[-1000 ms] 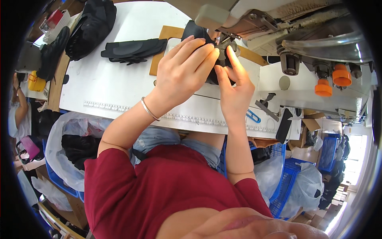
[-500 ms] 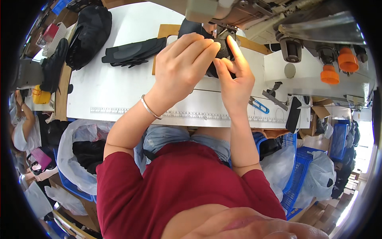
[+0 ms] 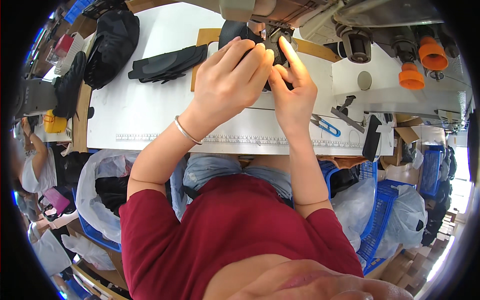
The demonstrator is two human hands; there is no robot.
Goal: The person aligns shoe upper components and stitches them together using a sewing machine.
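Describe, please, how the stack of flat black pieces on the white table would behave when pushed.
The black stack would probably slide apart, as its edges fan out and no band shows around it. Its pieces look thin, so each is likely light and somewhat bendable. Lying flat on the white table, it seems unlikely to roll.

The black piece is partly hidden behind the hands.

Black fabric piece, partly hidden

White table, bright window (far right edge)
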